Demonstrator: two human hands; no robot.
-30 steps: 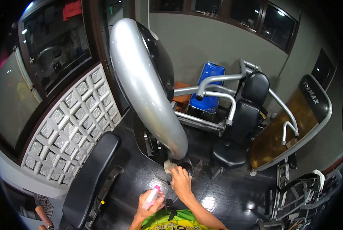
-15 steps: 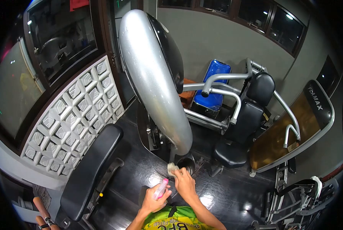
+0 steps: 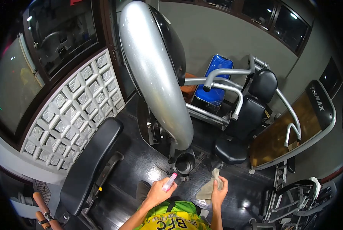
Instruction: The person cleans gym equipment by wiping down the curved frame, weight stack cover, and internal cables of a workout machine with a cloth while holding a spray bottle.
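My left hand (image 3: 159, 194) is closed around a small bottle with a pink top (image 3: 170, 182), probably a spray bottle; its lower part is hidden by my fingers. To the right, my right hand (image 3: 219, 193) pinches a greyish-beige cloth (image 3: 207, 189), which hangs down loosely over the dark floor. Just beyond both hands is a round, dark, cup-like holder (image 3: 184, 163) at the foot of the big silver curved machine frame (image 3: 156, 73). Neither hand touches the machine.
A black padded bench (image 3: 91, 165) stands at left, before a white patterned wall panel (image 3: 75, 111). Ahead right is a machine with a black seat (image 3: 231, 150) and silver handles (image 3: 227, 73). A blue chair (image 3: 213, 86) stands behind; a rack of metal attachments (image 3: 298, 203) is at lower right.
My right hand has moved right and back from the round holder, carrying the cloth, which now hangs spread out. My left hand with the bottle has shifted slightly.
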